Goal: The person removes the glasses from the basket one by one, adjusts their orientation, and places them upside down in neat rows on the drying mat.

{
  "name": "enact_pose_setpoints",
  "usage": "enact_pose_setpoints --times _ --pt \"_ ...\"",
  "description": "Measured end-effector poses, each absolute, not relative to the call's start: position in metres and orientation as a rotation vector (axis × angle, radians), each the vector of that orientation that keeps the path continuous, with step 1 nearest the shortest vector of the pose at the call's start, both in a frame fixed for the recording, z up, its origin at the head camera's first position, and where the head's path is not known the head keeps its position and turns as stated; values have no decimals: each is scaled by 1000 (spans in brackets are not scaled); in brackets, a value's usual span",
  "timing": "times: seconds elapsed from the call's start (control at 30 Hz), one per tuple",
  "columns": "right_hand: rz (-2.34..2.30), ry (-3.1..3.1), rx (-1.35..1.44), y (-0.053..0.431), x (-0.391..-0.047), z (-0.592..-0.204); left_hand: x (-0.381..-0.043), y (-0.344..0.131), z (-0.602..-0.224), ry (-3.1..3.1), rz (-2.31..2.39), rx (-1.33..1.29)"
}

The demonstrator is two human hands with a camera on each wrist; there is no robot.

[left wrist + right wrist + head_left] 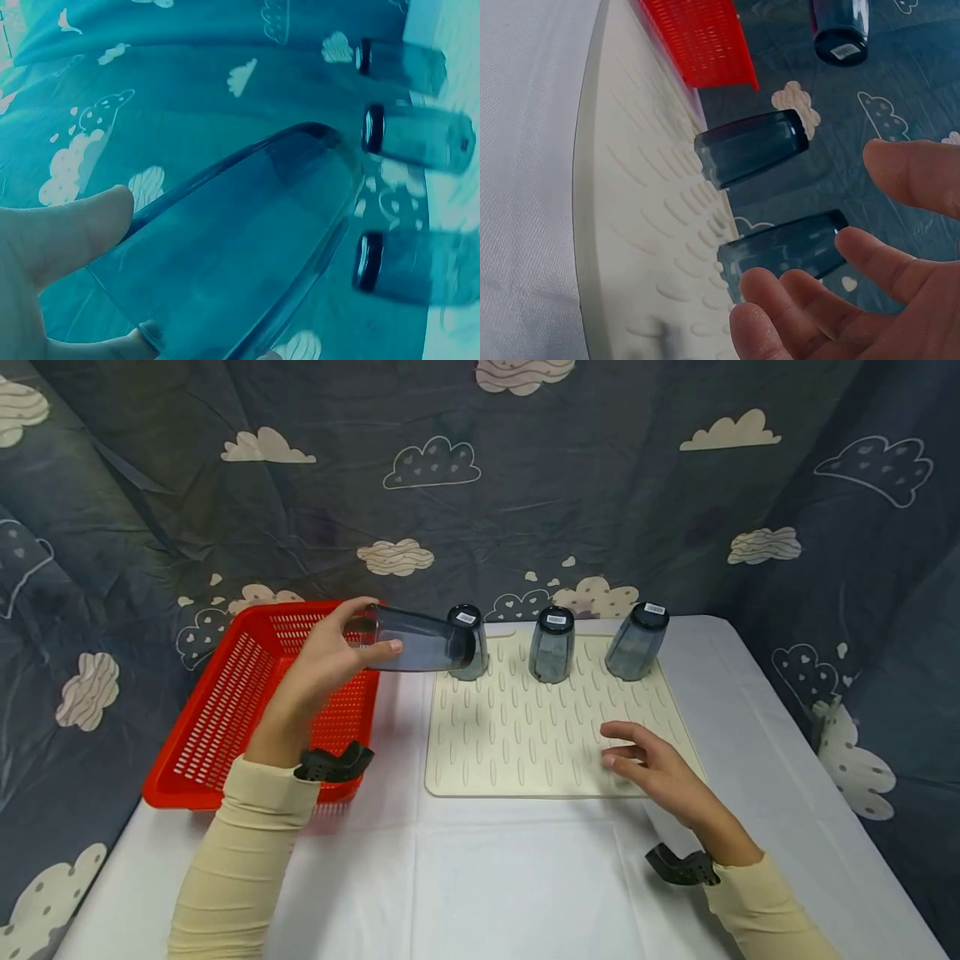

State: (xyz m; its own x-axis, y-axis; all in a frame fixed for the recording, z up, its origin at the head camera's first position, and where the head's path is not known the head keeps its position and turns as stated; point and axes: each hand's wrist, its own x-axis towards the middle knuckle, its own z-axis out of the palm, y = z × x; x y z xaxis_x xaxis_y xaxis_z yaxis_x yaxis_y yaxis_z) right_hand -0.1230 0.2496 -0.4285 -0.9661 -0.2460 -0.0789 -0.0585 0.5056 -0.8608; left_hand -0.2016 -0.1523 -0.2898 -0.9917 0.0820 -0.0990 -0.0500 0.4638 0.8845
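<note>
My left hand point(330, 647) grips a dark blue-grey drinking glass point(423, 639) near its rim, thumb on one side and fingers on the other. The glass lies sideways in the air beside the red basket, its base pointing right. In the left wrist view this glass point(240, 240) fills the middle. On the cream ribbed mat point(502, 743), three similar glasses stand upside down along the back: a left one point(468, 643), a middle one point(552, 645) and a right one point(637, 642). Over the mat's front right, my right hand point(648, 768) hovers with loosely bent fingers, holding nothing.
A red perforated basket point(202, 727) stands left of the mat on the white tablecloth point(517, 885). Behind the table hangs a dark curtain point(600, 493) with cloud prints. Each wrist carries a black strap mount point(333, 764).
</note>
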Motion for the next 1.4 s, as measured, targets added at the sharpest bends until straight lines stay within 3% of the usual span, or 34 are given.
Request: enact_pose_setpoints --times 0.5,0.93,1.4 --pt "-1460 2535 -280 248 -124 -429 -179 -100 -340 2364 1702 189" --pt "-1560 2460 -359 246 -121 -438 -161 -68 -396 2172 1829 126" --pt "-1657 2318 -479 231 -119 -446 -150 -53 -421 2034 1842 110"
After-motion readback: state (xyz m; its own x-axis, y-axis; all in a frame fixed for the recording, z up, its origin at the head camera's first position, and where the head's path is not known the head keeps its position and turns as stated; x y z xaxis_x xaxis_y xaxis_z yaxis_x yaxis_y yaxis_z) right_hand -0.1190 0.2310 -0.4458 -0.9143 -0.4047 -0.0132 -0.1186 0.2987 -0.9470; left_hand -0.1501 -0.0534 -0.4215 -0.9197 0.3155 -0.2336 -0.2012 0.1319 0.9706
